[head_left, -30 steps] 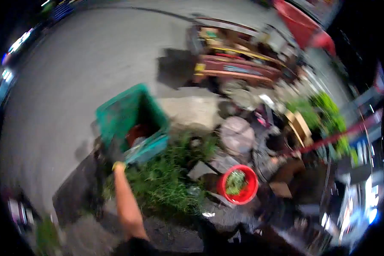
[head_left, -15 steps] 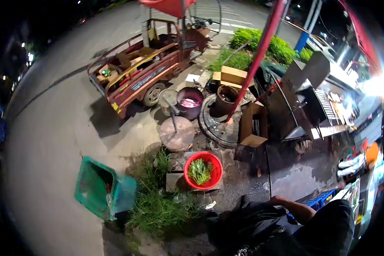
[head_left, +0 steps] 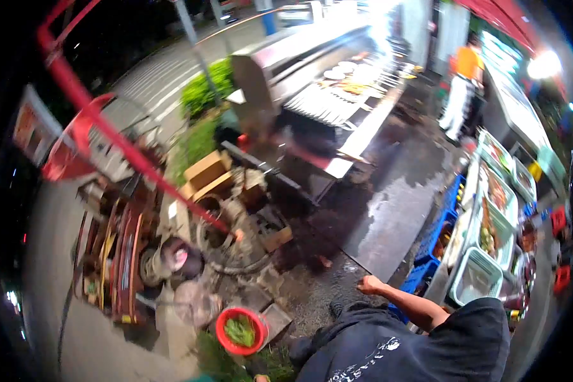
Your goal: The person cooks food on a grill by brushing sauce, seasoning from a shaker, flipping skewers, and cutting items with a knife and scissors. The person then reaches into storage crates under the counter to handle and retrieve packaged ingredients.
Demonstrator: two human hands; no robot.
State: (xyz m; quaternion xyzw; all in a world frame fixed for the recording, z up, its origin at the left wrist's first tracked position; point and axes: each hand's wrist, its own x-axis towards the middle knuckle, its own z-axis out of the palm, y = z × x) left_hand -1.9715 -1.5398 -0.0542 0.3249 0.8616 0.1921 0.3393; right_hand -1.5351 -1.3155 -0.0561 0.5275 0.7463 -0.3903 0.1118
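My right hand [head_left: 367,285] hangs in front of my body above the dark wet ground, its fingers curled in with nothing visible in them. Of my left hand [head_left: 261,379] only a small patch of skin shows at the bottom edge, with its fingers hidden. Close to it stands a red plastic bucket [head_left: 219,328] on paving slabs. Green leafy vegetables [head_left: 240,332] lie inside the bucket. Neither hand touches the bucket as far as I can see.
A long grill [head_left: 344,105] with skewers stands ahead. Food trays [head_left: 476,277] and blue crates [head_left: 420,274] line the right side. A person in orange [head_left: 468,63] stands farther back. Left are a red pole [head_left: 118,143], cardboard box [head_left: 207,172] and rusty cart [head_left: 118,261].
My view has swung right, bringing the grill, trays and a person into fuller sight. The bucket appears farther left and lower. My right hand now shows more clearly, with its forearm extended.
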